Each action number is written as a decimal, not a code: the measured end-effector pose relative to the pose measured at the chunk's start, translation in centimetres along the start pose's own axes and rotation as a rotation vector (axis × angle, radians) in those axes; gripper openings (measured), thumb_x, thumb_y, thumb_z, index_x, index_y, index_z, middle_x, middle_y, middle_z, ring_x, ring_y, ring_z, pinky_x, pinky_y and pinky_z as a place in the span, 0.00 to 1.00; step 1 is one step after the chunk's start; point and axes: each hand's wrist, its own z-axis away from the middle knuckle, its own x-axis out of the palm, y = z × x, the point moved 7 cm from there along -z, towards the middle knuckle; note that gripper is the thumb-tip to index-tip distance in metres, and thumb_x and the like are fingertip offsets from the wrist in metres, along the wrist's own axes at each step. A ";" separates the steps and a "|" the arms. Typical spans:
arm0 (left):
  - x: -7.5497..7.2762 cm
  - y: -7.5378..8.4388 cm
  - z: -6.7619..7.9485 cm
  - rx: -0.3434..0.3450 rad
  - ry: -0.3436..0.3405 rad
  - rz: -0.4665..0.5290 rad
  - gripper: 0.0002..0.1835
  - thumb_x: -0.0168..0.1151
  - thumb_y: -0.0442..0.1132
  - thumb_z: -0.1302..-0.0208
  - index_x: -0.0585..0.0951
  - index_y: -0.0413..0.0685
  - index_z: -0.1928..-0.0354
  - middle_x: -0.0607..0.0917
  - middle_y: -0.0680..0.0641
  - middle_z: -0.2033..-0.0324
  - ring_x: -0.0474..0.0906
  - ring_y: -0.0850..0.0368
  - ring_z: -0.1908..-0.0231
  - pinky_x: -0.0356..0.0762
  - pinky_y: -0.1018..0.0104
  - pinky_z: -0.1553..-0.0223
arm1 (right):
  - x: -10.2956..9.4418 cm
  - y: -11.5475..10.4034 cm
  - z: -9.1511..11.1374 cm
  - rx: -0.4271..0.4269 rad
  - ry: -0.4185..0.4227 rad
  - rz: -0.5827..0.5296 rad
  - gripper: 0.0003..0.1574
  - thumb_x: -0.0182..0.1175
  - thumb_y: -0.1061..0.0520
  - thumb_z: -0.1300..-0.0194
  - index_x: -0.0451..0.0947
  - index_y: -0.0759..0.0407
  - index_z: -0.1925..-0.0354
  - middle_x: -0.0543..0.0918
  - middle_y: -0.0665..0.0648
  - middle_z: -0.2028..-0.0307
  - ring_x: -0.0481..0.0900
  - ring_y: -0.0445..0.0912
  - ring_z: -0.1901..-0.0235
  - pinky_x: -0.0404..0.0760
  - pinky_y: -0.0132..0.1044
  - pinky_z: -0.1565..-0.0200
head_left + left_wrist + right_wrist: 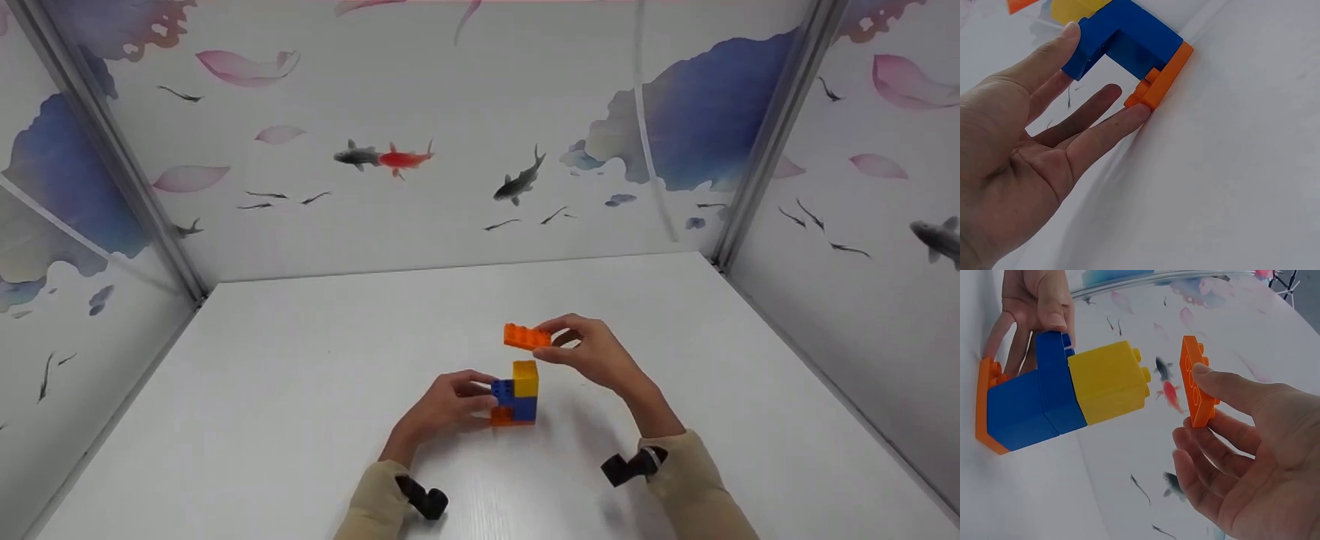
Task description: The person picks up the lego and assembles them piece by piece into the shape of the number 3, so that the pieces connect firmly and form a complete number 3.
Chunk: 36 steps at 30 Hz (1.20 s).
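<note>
A small stack of toy building bricks stands on the white table. An orange plate brick (pixel 1171 73) forms its base, blue bricks (pixel 1022 410) sit above it, and a yellow brick (pixel 1109 382) is on top. The upper blue brick juts out toward my left hand (pixel 448 401), whose thumb and forefinger pinch its overhanging end. Another finger of that hand touches the edge of the orange base. Above the stack, my right hand (pixel 592 352) holds a flat orange brick (pixel 1196 385) between thumb and fingers, apart from the yellow brick's studs.
The white table (pixel 300 420) extends around the stack. Printed panels with fish and petals form a back wall (pixel 450 90) and side walls. Black wrist cameras (pixel 634 465) are worn at both beige sleeves.
</note>
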 end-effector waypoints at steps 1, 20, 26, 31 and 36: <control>-0.1 0.0 0.0 0.001 0.003 -0.007 0.25 0.69 0.52 0.36 0.79 0.51 0.40 0.82 0.42 0.44 0.81 0.49 0.46 0.86 0.55 0.48 | 0.2 -0.3 0.1 -0.016 -0.011 0.005 0.25 0.70 0.47 0.38 0.82 0.52 0.45 0.82 0.57 0.45 0.81 0.51 0.49 0.86 0.44 0.48; -0.1 0.5 0.0 0.091 0.002 0.015 0.24 0.68 0.50 0.35 0.80 0.48 0.40 0.85 0.44 0.45 0.83 0.51 0.47 0.84 0.58 0.45 | 2.9 -0.8 0.5 -0.130 -0.144 0.057 0.23 0.70 0.46 0.38 0.83 0.53 0.47 0.85 0.55 0.49 0.81 0.52 0.48 0.86 0.45 0.48; -0.1 0.7 0.1 0.120 0.009 0.011 0.22 0.69 0.47 0.36 0.81 0.46 0.42 0.85 0.43 0.45 0.82 0.49 0.45 0.84 0.57 0.44 | 2.9 -0.8 0.6 -0.120 -0.160 0.045 0.23 0.71 0.46 0.39 0.83 0.52 0.47 0.85 0.55 0.49 0.82 0.52 0.48 0.86 0.45 0.49; 0.1 1.0 0.3 0.133 -0.002 -0.010 0.22 0.69 0.46 0.36 0.80 0.46 0.43 0.84 0.44 0.44 0.81 0.47 0.42 0.82 0.55 0.41 | 2.6 -0.7 0.6 -0.112 -0.155 0.058 0.23 0.72 0.46 0.40 0.84 0.51 0.48 0.86 0.53 0.49 0.82 0.52 0.48 0.86 0.45 0.49; 0.3 1.0 0.3 0.124 0.006 -0.017 0.22 0.69 0.45 0.37 0.80 0.47 0.43 0.84 0.44 0.44 0.81 0.47 0.42 0.82 0.55 0.42 | 2.5 -0.5 0.5 -0.117 -0.160 0.046 0.22 0.72 0.48 0.40 0.84 0.53 0.48 0.86 0.55 0.48 0.83 0.53 0.47 0.86 0.47 0.48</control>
